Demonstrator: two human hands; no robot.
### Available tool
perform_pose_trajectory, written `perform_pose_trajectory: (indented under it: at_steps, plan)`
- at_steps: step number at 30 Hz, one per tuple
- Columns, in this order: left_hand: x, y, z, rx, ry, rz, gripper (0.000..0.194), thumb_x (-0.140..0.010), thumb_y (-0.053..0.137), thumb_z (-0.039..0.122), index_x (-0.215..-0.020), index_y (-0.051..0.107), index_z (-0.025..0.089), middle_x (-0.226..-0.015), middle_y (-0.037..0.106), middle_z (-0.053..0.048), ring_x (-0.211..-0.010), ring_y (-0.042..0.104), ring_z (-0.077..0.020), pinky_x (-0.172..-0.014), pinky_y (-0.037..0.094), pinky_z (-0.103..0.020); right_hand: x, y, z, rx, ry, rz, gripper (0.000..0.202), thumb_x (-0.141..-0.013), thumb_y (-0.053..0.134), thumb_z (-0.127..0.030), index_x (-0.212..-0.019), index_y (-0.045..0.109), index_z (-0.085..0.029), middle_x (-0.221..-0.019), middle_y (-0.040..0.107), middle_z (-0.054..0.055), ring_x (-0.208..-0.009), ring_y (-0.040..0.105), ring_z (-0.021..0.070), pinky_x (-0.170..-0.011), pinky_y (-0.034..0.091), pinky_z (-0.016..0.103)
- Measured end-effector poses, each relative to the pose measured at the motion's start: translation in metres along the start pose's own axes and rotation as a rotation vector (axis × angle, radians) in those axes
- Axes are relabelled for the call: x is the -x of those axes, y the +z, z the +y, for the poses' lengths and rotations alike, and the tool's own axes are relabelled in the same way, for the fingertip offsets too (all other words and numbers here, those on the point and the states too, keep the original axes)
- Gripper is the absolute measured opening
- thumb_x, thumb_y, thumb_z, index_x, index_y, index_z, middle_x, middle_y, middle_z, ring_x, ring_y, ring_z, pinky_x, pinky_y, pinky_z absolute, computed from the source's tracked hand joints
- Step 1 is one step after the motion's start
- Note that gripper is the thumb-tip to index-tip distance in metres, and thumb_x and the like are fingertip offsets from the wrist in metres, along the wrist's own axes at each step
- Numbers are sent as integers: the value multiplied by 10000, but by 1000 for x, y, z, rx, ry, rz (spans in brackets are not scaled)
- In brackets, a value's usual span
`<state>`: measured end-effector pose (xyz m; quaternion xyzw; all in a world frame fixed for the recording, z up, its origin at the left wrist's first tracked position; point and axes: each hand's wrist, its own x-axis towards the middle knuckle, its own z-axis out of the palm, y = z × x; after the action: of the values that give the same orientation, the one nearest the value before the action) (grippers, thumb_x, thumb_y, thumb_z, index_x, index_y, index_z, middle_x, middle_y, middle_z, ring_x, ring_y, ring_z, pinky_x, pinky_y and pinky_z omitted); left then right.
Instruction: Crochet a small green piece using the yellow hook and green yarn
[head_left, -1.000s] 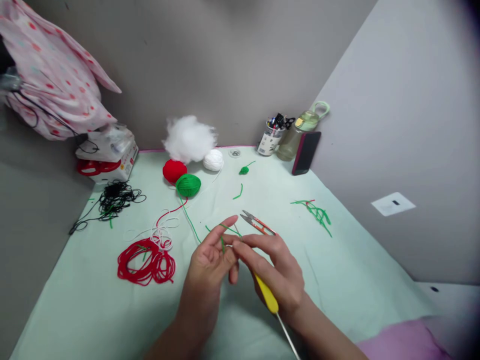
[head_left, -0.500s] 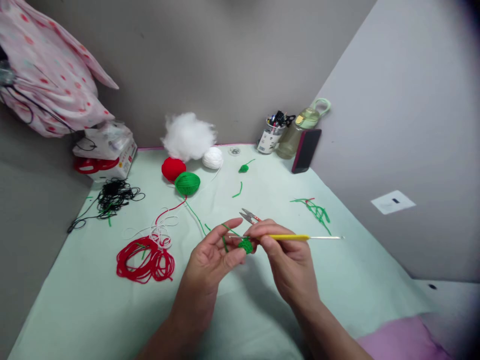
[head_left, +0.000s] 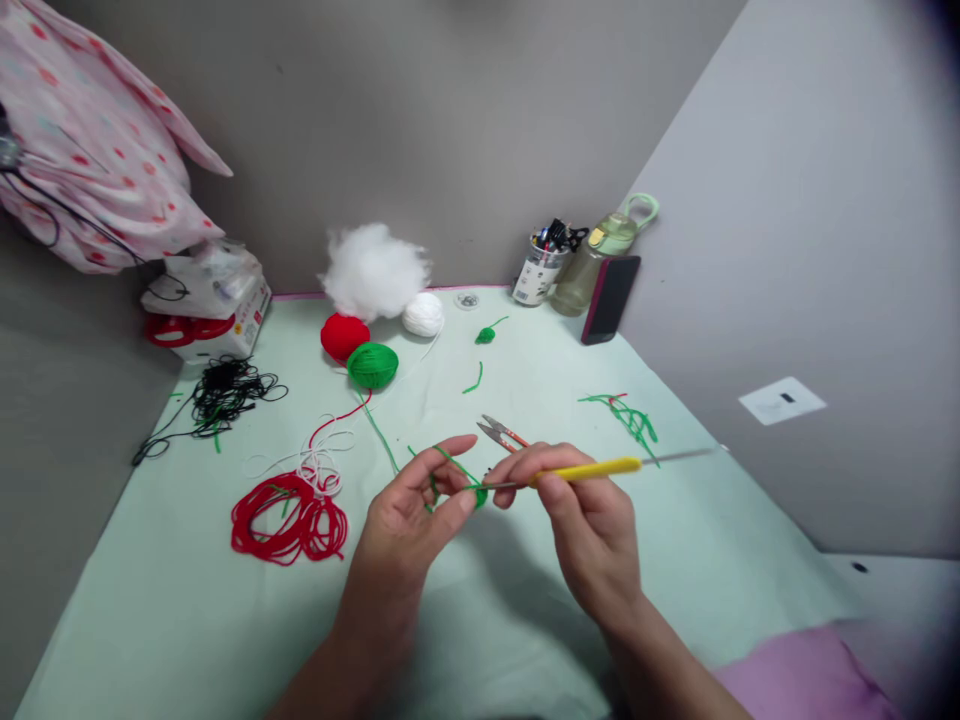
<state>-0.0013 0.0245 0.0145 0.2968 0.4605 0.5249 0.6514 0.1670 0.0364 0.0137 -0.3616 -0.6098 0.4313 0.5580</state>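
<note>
- At the upper left of the frame, a spotted pink cloth [head_left: 112,140] hangs over a white box [head_left: 253,318], seemingly to keep it off the tabletop [head_left: 180,620].
- At the left, a black yarn tangle [head_left: 225,385] lies above loose red yarn loops [head_left: 251,525]; both look set aside.
- Left of the upper centre, a red ball [head_left: 345,338], a green ball [head_left: 373,366] and a white ball [head_left: 424,315] sit near white stuffing [head_left: 375,270], probably grouped so strands can be drawn towards the person.
- Just left of the lower centre, the left hand [head_left: 409,525] pinches a small green yarn piece [head_left: 481,496] between thumb and fingers. Green yarn crosses its raised index finger, likely to keep the strand taut.
- Near the centre, snips [head_left: 501,434] lie just beyond the fingers, presumably for easy reach.
- Right of centre, the right hand [head_left: 592,520] has its fingers closed on a yellow-handled hook [head_left: 600,469], held like a pen, apparently for fine control; its tip meets the green piece.
- At the upper right of centre, a pen cup [head_left: 537,275], a bottle [head_left: 581,282] and a leaning phone [head_left: 611,300] stand by the wall, seemingly out of the way.
- Further right, green scraps [head_left: 637,424] lie together, perhaps to avoid scattering.
</note>
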Motion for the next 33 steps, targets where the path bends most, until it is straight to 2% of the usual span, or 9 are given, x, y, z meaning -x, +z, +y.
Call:
perform_pose_trajectory:
  at_steps: [4, 7, 10, 12, 15, 20, 26, 30, 33]
  plan:
    - [1, -3, -6, -165, 92, 55, 362, -836, 811, 254, -1197, 790, 271, -836, 638, 16, -877, 593, -172, -960, 437, -331, 4, 1, -2, 313, -324, -87, 209, -1074, 507, -162, -1132, 705, -192, -1006, 776, 90, -927, 734, 183, -833, 597, 320]
    - [2, -2, -7, -210, 113, 61, 411, -822, 823, 242, -1229, 774, 276, -815, 642, 25, -896, 612, -172, -976, 447, -322, 4, 2, 0, 416, -423, -123, 204, -1061, 518, -142, -1138, 706, -159, -1021, 783, 125, -945, 742, 201, -828, 599, 327]
    - [3, 1, -3, -137, 94, 49, 459, -813, 843, 266, -1262, 751, 259, -832, 663, 20, -847, 627, -154, -877, 500, -287, 5, 1, 1, 284, -326, -33, 219, -1071, 515, -157, -1126, 723, -200, -1008, 790, 87, -939, 739, 187, -836, 596, 329]
    - [3, 2, -1, -80, 61, 27, 471, -811, 848, 277, -1269, 741, 246, -849, 673, 17, -749, 615, -126, -763, 517, -262, 5, 1, 2, 143, -211, 43, 215, -1079, 527, -193, -1095, 738, -231, -993, 789, 58, -890, 734, 174, -807, 592, 327]
    - [2, 2, 2, -29, 16, 6, 454, -826, 839, 278, -1268, 737, 240, -862, 673, 23, -594, 572, -77, -643, 500, -245, 4, 2, 4, -80, -38, 79, 205, -1083, 554, -272, -1049, 755, -245, -987, 787, 44, -794, 725, 155, -770, 591, 327]
    - [5, 3, 4, 72, -48, -31, 443, -843, 836, 291, -1270, 732, 237, -909, 672, 24, -564, 625, -70, -710, 541, -274, -2, 6, 6, -341, 127, 82, 208, -1057, 616, -361, -994, 773, -240, -961, 802, 36, -734, 724, 125, -726, 603, 282]
    - [5, 4, 8, 174, -150, -48, 462, -841, 841, 297, -1281, 724, 218, -878, 687, 10, -760, 729, -151, -884, 557, -321, -2, 5, 5, -400, 158, 55, 209, -1041, 644, -375, -960, 773, -232, -940, 812, 28, -723, 745, 122, -730, 622, 267]
    - [4, 5, 6, 164, -114, -32, 380, -848, 835, 307, -1209, 757, 219, -834, 681, 20, -751, 707, -136, -885, 549, -305, 1, 2, 5, -325, 126, 38, 213, -1065, 596, -360, -1002, 757, -236, -980, 813, 37, -765, 760, 148, -747, 635, 302]
    - [4, 4, 4, 113, -81, -30, 336, -868, 824, 312, -1192, 765, 240, -821, 677, 27, -774, 698, -130, -901, 539, -290, 4, 0, 4, -196, 47, 42, 203, -1077, 569, -324, -1035, 743, -231, -1000, 803, 47, -779, 753, 161, -774, 634, 337]
